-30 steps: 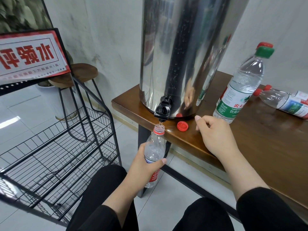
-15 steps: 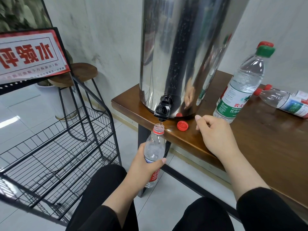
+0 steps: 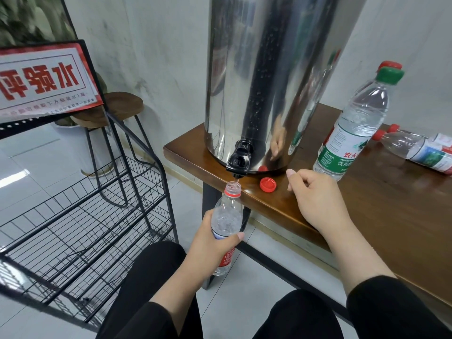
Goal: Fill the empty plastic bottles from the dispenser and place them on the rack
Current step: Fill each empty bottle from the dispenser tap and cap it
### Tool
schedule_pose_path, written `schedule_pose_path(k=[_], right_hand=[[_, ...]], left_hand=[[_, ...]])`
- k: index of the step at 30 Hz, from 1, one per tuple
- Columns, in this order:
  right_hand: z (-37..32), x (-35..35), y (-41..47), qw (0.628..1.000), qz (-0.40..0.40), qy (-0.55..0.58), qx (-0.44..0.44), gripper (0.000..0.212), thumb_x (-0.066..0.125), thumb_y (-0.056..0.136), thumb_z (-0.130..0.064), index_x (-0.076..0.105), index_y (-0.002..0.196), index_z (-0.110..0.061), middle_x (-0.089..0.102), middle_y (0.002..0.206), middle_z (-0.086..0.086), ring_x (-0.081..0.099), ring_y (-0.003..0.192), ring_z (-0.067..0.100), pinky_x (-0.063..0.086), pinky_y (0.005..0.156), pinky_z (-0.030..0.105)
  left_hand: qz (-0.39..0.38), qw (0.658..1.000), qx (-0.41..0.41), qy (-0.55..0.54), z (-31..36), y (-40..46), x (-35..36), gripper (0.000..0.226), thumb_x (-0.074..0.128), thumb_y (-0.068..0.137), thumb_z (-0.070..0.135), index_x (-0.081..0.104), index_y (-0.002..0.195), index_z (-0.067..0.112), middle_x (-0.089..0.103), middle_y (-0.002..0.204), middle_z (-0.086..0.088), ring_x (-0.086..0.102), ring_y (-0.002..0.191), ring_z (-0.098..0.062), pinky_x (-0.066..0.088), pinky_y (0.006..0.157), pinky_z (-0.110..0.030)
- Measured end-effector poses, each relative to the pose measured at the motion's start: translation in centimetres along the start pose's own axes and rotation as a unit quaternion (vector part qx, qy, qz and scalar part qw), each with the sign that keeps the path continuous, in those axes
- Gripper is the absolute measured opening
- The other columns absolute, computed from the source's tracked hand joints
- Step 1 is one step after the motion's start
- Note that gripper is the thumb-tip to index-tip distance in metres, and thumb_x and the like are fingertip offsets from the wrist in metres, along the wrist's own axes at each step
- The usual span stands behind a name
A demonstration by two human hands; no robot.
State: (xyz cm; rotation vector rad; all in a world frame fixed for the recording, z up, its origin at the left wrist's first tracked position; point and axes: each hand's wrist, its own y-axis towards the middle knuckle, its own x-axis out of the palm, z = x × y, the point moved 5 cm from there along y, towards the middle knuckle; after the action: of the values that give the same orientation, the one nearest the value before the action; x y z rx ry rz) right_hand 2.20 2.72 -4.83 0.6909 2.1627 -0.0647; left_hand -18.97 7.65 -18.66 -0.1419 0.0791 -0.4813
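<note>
So the open bottle is sitting right under the black tap of the steel dispenser, mouth just below the spout and tipped a touch toward it. The left hand is wrapping around the bottle's middle, thumb across the front, holding it out past the table edge. A thin stream looks like it's running into the neck, though it's hard to be sure, and I can't really read the water level.

The right hand is resting on the table just to the right of the tap, fingers loosely curled and holding nothing. It isn't touching the tap.

Tips for this bit, just my take: I'd be keeping the mouth centred under the spout and as close as possible, since the neck is narrow and any drift is going to send water down the label. Grip firm but not squeezing, thin plastic buckles and burps water out. Watching the shoulder of the bottle is the cue to stop.

The red cap is lying on the table between the tap and the right hand, so it's easy to grab. Further right of the tap a green-capped bottle is standing, and another is lying on its side. The wire rack is waiting left of the tap.
</note>
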Motion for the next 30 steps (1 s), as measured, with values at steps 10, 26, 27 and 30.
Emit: schedule_pose_path(k=[10, 26, 27, 30], right_hand=[[-0.02, -0.02, -0.05, 1.000, -0.003, -0.005, 0.005, 0.045, 0.047, 0.105, -0.043, 0.064, 0.074, -0.016, 0.061, 0.067, 0.005, 0.057, 0.067, 0.017, 0.041, 0.059, 0.030], [-0.09, -0.02, -0.04, 1.000, 0.004, -0.006, 0.002, 0.046, 0.047, 0.105, -0.042, 0.064, 0.072, -0.015, 0.060, 0.064, 0.006, 0.056, 0.065, 0.018, 0.040, 0.058, 0.032], [-0.10, -0.03, -0.05, 1.000, 0.003, -0.006, 0.002, 0.046, 0.047, 0.105, -0.043, 0.064, 0.073, -0.015, 0.060, 0.065, 0.006, 0.056, 0.065, 0.018, 0.041, 0.059, 0.032], [-0.12, -0.02, -0.06, 1.000, 0.001, -0.005, 0.003, 0.046, 0.047, 0.105, -0.043, 0.064, 0.073, -0.015, 0.060, 0.065, 0.007, 0.057, 0.066, 0.019, 0.042, 0.061, 0.033]], left_hand=[[0.004, 1.000, 0.001, 0.003, 0.05, -0.05, 0.01, 0.059, 0.082, 0.085, 0.031, 0.049, 0.134, 0.035, 0.067, 0.119, 0.010, 0.066, 0.111, -0.011, 0.055, 0.085, -0.021], [0.007, 1.000, 0.003, -0.001, 0.14, -0.07, 0.01, 0.058, 0.082, 0.084, 0.029, 0.050, 0.132, 0.035, 0.067, 0.117, 0.010, 0.067, 0.108, -0.011, 0.053, 0.079, -0.016], [0.008, 1.000, 0.003, -0.001, 0.14, -0.09, 0.00, 0.057, 0.083, 0.084, 0.029, 0.051, 0.131, 0.035, 0.068, 0.116, 0.011, 0.067, 0.108, -0.010, 0.053, 0.078, -0.016], [0.007, 1.000, 0.003, -0.003, 0.19, -0.10, -0.01, 0.058, 0.082, 0.084, 0.028, 0.051, 0.132, 0.035, 0.068, 0.117, 0.011, 0.066, 0.109, -0.011, 0.053, 0.080, -0.017]])
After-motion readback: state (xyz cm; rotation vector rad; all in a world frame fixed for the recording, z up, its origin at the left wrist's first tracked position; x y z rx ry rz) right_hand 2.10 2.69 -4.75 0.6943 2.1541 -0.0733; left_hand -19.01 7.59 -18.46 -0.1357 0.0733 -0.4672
